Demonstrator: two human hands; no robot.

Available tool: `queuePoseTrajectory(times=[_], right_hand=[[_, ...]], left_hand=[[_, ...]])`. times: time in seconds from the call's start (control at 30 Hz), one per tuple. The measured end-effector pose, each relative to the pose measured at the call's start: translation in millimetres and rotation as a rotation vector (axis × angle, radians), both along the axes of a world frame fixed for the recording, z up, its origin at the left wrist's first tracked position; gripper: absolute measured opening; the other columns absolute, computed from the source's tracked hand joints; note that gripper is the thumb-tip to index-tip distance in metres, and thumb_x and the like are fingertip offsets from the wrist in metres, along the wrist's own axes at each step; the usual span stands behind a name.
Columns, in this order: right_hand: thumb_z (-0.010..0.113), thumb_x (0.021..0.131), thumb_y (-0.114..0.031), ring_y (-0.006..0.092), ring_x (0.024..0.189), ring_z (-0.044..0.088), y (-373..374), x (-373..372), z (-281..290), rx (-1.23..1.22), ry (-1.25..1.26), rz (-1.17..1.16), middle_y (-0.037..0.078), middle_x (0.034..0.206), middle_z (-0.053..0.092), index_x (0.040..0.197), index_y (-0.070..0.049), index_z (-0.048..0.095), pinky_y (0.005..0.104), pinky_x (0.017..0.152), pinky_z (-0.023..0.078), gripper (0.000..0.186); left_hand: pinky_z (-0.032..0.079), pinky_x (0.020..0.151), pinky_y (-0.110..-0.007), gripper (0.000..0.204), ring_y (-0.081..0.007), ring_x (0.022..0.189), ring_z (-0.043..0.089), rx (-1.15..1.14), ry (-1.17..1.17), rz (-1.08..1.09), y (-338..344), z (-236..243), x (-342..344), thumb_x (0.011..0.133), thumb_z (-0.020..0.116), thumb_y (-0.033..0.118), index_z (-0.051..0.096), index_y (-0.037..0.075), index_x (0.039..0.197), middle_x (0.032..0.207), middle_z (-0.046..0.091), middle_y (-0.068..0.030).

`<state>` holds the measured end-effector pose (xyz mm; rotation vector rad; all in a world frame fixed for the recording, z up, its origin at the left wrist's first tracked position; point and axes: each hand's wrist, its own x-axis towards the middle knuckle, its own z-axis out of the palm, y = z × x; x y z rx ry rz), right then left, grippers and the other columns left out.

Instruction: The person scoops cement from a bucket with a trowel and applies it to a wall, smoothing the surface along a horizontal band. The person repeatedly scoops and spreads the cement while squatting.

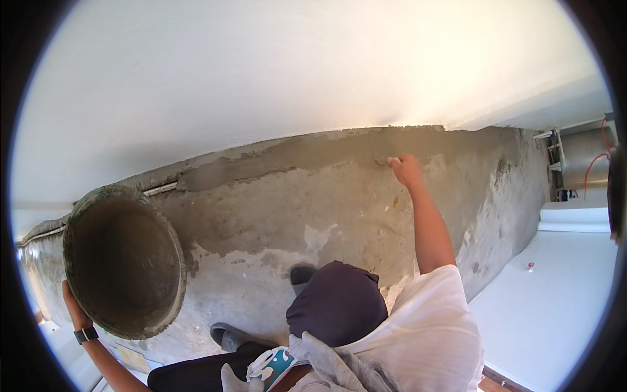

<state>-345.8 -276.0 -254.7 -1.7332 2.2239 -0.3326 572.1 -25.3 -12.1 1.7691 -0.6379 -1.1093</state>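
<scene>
Wall: grey, wet plaster band along top. Pan: round, mortar-caked, tilted against wall at my left; my left hand cups its lower rim. My right hand: fingers curled, pressed into wet plaster, contents indiscernible.

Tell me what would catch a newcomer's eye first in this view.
First, the big round mortar-caked pan at the left, its empty inside facing the camera, propped from below by the left hand. Next, the right hand reaching up to the band of darker wet plaster along the top of the rough grey wall, just under the white ceiling.
</scene>
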Motion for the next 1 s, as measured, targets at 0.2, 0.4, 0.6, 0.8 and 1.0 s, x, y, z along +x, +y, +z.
queuePoseTrajectory(times=[0.2, 0.4, 0.6, 0.8, 1.0], right_hand=[[0.072, 0.086, -0.038, 0.0265, 0.056, 0.069, 28, -11, -10, 0.036, -0.151, -0.292, 0.019, 0.062, 0.067, 0.077, 0.006, 0.071, 0.0385, 0.057, 0.053, 0.045], [0.074, 0.082, -0.038, 0.0347, 0.068, 0.071, 8, 56, -28, 0.139, -0.251, -0.322, 0.023, 0.07, 0.069, 0.077, 0.007, 0.071, 0.0432, 0.065, 0.054, 0.045], [0.074, 0.083, -0.037, 0.0408, 0.072, 0.07, 27, 156, -45, 0.028, -0.181, -0.051, 0.028, 0.072, 0.068, 0.078, 0.009, 0.069, 0.0453, 0.065, 0.054, 0.047], [0.072, 0.083, -0.036, 0.0416, 0.072, 0.07, 18, 130, -32, -0.026, -0.14, -0.227, 0.028, 0.073, 0.068, 0.077, 0.008, 0.07, 0.0466, 0.069, 0.054, 0.044], [0.071, 0.085, -0.035, 0.0414, 0.069, 0.069, 0, 138, -26, 0.023, -0.075, -0.194, 0.026, 0.073, 0.069, 0.073, 0.006, 0.071, 0.046, 0.07, 0.054, 0.042]], left_hand=[[0.047, 0.084, -0.03, 0.032, -0.0106, 0.09, 0.056, -0.002, -0.034, 0.172, 0, -3, -10, 0.108, 0.037, 0.031, 0.058, 0.01, 0.098, 0.098, 0.062, 0.0015], [0.048, 0.086, -0.03, 0.037, -0.0132, 0.094, 0.059, -0.041, -0.034, 0.046, -1, -6, -5, 0.107, 0.038, 0.037, 0.062, 0.009, 0.106, 0.105, 0.065, 0.0002], [0.048, 0.093, -0.033, 0.045, -0.0162, 0.104, 0.062, -0.034, 0.098, 0.166, 3, -12, 3, 0.107, 0.039, 0.042, 0.062, 0.006, 0.121, 0.118, 0.067, -0.0026], [0.048, 0.088, -0.032, 0.038, -0.0138, 0.096, 0.061, -0.053, 0.041, 0.044, 2, -12, 7, 0.107, 0.04, 0.04, 0.063, 0.01, 0.109, 0.109, 0.066, -0.0005], [0.048, 0.086, -0.031, 0.037, -0.0128, 0.093, 0.06, -0.053, 0.024, 0.176, -4, -8, -13, 0.107, 0.04, 0.04, 0.063, 0.011, 0.104, 0.105, 0.066, 0.0005]])
